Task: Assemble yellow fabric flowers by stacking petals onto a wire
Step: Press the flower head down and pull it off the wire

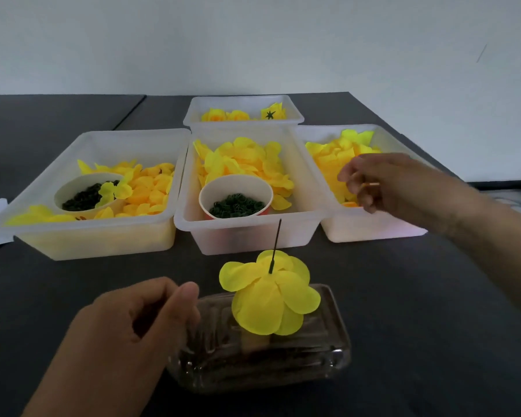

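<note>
Four bins behind a dish on the table (73,296)

Nearest the person sits a clear dish (328,353), with the flower (271,299) over it and the wire (276,245) rising from the flower's middle. Behind it three bins stand side by side: the left bin (97,236) holds petals and a cup (73,188), the middle bin (253,236) holds petals and a second cup (235,188), and the right bin (370,230) holds petals. A fourth bin (242,105) lies behind the middle one, with flowers in it.
</note>
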Demonstrator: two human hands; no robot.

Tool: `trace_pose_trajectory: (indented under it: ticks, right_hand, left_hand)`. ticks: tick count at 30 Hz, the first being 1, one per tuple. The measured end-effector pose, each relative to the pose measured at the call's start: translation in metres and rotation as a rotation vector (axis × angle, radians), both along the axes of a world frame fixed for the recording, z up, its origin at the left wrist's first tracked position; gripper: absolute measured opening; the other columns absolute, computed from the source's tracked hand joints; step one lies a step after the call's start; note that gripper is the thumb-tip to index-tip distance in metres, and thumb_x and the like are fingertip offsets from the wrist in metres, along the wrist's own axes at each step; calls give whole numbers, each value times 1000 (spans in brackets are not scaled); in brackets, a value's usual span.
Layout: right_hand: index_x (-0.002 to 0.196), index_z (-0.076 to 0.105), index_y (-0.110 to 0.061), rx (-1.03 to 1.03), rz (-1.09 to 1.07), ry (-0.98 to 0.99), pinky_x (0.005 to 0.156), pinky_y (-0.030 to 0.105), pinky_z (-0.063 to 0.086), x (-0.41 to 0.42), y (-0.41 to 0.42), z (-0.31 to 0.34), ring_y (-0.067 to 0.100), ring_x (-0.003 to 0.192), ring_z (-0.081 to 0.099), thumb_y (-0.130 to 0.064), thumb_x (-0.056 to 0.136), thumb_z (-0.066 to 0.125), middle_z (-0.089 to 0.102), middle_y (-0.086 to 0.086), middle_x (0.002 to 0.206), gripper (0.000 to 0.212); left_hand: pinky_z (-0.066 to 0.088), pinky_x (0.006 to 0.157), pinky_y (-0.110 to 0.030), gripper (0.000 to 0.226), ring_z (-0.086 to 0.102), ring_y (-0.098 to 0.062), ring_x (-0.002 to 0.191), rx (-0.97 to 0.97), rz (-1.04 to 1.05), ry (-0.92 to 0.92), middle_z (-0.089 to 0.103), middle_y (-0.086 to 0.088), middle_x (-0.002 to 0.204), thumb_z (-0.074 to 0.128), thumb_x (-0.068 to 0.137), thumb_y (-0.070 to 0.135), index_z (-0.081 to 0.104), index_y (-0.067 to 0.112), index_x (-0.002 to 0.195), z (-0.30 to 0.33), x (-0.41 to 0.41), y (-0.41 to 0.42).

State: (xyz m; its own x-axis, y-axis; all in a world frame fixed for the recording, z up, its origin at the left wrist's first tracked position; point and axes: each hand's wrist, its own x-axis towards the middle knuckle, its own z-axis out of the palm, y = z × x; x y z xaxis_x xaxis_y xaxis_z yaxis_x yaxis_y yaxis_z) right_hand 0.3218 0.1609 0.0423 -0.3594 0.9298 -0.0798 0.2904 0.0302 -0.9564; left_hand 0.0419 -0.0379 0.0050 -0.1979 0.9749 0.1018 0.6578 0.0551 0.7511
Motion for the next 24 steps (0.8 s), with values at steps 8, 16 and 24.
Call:
trace_pose_trajectory:
  ticks: [8,16,24]
  right_hand:
    - [88,66,-9,298,-211,-349,55,26,38,26,74,49,18,64,48,-10,95,52,58,4,74,16]
    - [120,62,-25,617,-16,-1178,103,41,36,5,151,-23,32,123,41,-28,87,67,55,8,122,33]
    - [100,66,-21,588,32,-1250,79,34,31,-10,176,-66,35,117,37,-20,77,74,47,9,108,24]
  left_hand:
    - [51,36,-28,46,48,-5,33,253,56,-51,53,6,46,44,90,72,72,35,92,-24,-29,26]
    - [34,41,-7,49,40,0,32,300,-1,-63,50,7,45,40,91,73,71,35,92,-23,-20,42]
    - [33,39,-7,64,43,-2,33,282,14,-143,52,-1,46,36,75,90,70,36,81,-12,-15,43]
